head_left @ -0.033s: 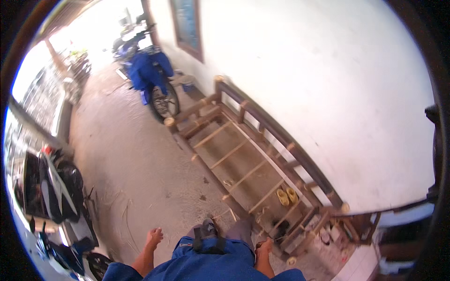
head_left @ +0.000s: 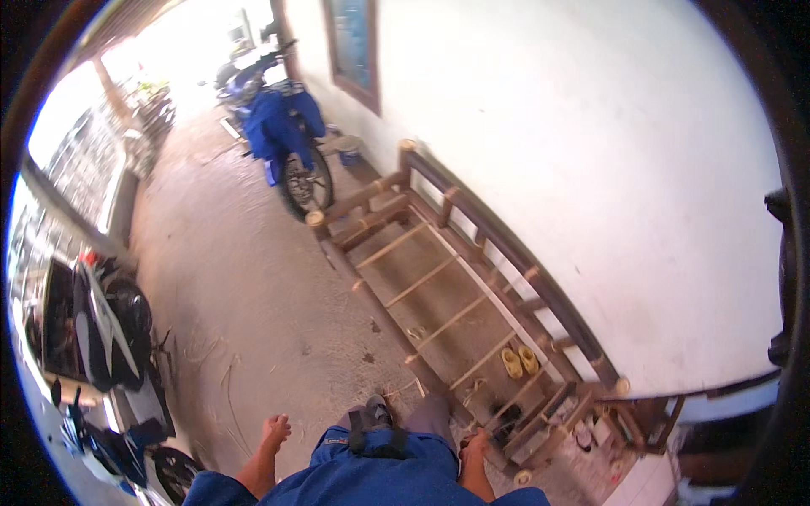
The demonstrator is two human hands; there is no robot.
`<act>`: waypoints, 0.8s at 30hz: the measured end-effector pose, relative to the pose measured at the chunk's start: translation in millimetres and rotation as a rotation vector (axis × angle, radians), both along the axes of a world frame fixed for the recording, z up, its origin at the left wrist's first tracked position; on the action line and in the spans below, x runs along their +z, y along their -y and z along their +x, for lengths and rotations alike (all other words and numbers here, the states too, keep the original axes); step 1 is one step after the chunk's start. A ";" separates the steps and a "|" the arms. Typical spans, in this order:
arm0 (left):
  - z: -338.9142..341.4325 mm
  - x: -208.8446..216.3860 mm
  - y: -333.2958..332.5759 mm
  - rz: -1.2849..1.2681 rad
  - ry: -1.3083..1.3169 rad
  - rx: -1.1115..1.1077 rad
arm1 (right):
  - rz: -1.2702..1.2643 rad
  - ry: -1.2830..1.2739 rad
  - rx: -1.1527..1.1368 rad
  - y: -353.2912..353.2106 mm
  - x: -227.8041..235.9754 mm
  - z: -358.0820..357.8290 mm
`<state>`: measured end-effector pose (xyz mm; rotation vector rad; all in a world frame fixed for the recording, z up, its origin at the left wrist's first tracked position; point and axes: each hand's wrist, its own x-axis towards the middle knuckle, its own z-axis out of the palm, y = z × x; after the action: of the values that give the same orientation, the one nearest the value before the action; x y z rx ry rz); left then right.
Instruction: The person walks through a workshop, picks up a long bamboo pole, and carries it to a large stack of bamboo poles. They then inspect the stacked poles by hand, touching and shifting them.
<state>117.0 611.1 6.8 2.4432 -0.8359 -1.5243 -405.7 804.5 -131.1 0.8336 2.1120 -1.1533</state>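
My left hand (head_left: 275,430) hangs beside my blue top (head_left: 371,472), over the bare floor. Its fingers are loosely bent and a little apart, and nothing shows in them. On the other side, my right hand (head_left: 474,443) is held low next to the near end of a brown bamboo bench frame (head_left: 388,322). Blur and the small size of its fingers hide whether they are closed. In the picture this hand overlaps the frame's edge; touch cannot be made out. Thin slats cross the open seat of the frame.
Yellow shoes (head_left: 520,362) show between the slats. A white wall (head_left: 540,169) rises behind the bench. Past its far end stands a motorcycle (head_left: 295,160) draped with blue cloth. More motorbikes (head_left: 105,329) line the left side of the concrete floor (head_left: 253,278).
The view has turned slightly, so the bench, wall and motorcycles lie a little further right and lower in the picture. Both hands keep nearly the same pose.
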 end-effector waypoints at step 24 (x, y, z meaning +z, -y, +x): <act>21.6 29.4 52.2 0.019 -0.107 0.603 | -0.366 0.346 1.745 635.4 53.3 248.5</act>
<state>138.6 559.0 36.2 2.2927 -0.0426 -1.4001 -157.3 169.1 -77.8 -0.8755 1.3757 -0.2778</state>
